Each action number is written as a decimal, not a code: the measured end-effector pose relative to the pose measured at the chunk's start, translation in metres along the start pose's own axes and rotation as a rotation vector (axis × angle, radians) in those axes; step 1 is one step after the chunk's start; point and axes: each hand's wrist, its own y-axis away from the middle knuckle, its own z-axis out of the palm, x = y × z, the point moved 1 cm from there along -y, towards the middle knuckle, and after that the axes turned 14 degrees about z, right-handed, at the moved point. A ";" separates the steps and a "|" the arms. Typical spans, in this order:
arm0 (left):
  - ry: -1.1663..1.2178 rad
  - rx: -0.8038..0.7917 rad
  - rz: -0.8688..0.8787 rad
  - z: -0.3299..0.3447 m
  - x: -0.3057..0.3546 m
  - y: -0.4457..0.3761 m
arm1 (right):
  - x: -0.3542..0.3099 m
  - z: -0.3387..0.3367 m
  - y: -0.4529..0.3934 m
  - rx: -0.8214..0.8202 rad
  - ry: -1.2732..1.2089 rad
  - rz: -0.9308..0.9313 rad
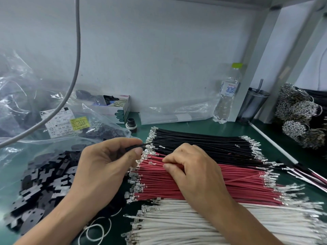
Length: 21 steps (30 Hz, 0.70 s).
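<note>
Three flat bundles of short wires with metal terminals lie on the green bench: black wires (203,144) at the back, red wires (247,184) in the middle, white wires (177,225) nearest me. My left hand (104,167) pinches a small black sleeve (133,148) between thumb and forefinger, with one black wire running from it to the right. My right hand (192,167) rests on the red bundle, its thumb and forefinger pinching a red wire near the left terminals.
A pile of black plastic housings (46,184) lies at the left, partly in a clear bag (21,103) with labels. A small open box (115,106), a water bottle (227,96) and a dark tumbler (251,105) stand at the back. Wire bundles (297,114) fill the right.
</note>
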 end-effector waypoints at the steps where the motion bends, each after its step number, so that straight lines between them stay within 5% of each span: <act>1: 0.009 -0.003 -0.005 0.000 0.001 0.000 | 0.000 0.001 -0.001 -0.003 0.014 0.000; 13: 0.053 -0.007 -0.028 0.001 0.008 0.001 | 0.001 -0.003 -0.006 -0.073 -0.013 -0.019; 21: 0.179 0.008 -0.061 -0.004 0.015 -0.003 | 0.002 -0.022 -0.004 0.070 -0.191 -0.147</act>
